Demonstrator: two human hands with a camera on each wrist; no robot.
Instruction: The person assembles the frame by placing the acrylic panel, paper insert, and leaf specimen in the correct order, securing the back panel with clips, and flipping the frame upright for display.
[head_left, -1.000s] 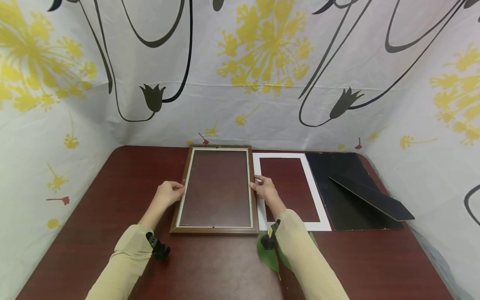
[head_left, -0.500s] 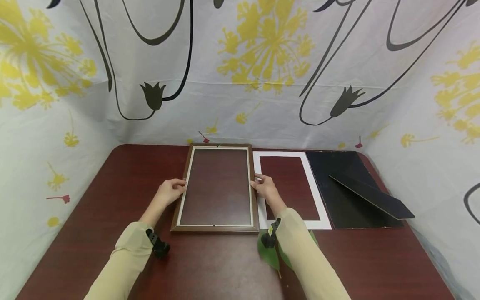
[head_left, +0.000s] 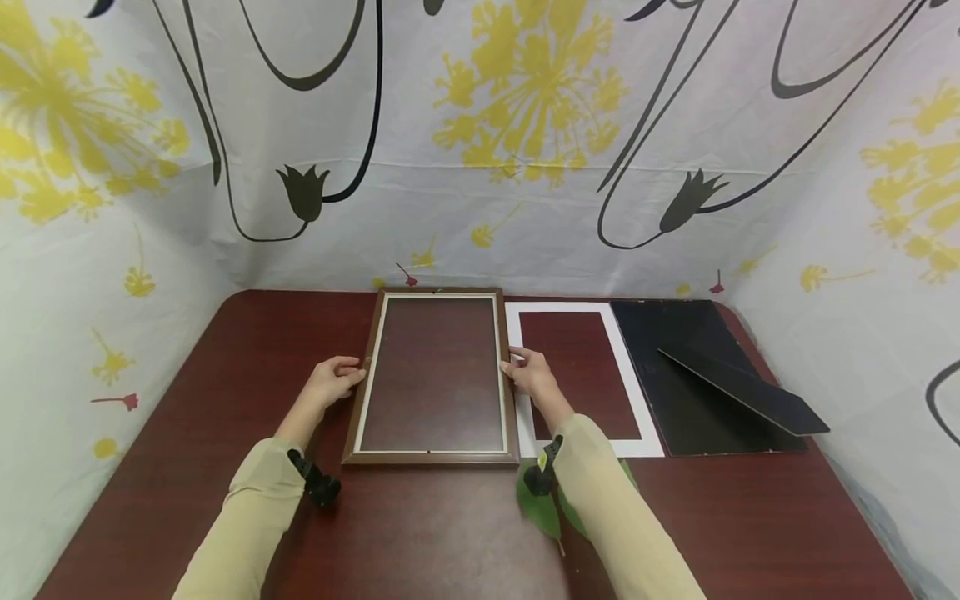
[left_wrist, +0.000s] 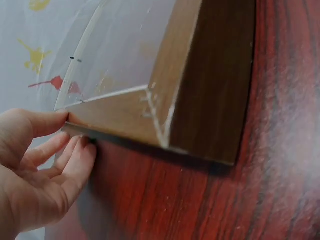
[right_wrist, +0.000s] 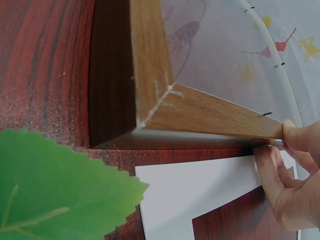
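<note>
A brown wooden picture frame (head_left: 427, 458) lies on the table, its back side up, with a clear pane (head_left: 438, 375) inside a pale inner edge. At the frame's left side, my left hand (head_left: 330, 385) has its thumb on the wooden edge and its fingers just below, as the left wrist view shows. On the opposite side my right hand (head_left: 536, 380) pinches the frame, thumb over the top edge and fingers against the outer side. In the right wrist view a frame corner (right_wrist: 155, 112) with staple-like marks shows, and small dark tabs stand along the inner edge.
Right of the frame lies a white mat (head_left: 637, 450) with a rectangular opening. Beside it is a black backing board (head_left: 690, 442) with its stand leg (head_left: 742, 392) raised. Green leaves (head_left: 540, 510) lie under my right forearm. A patterned cloth (head_left: 525, 233) rises behind the table.
My left hand has shifted slightly left, toward the outer side of the frame. The right hand and the frame hold nearly the same place.
</note>
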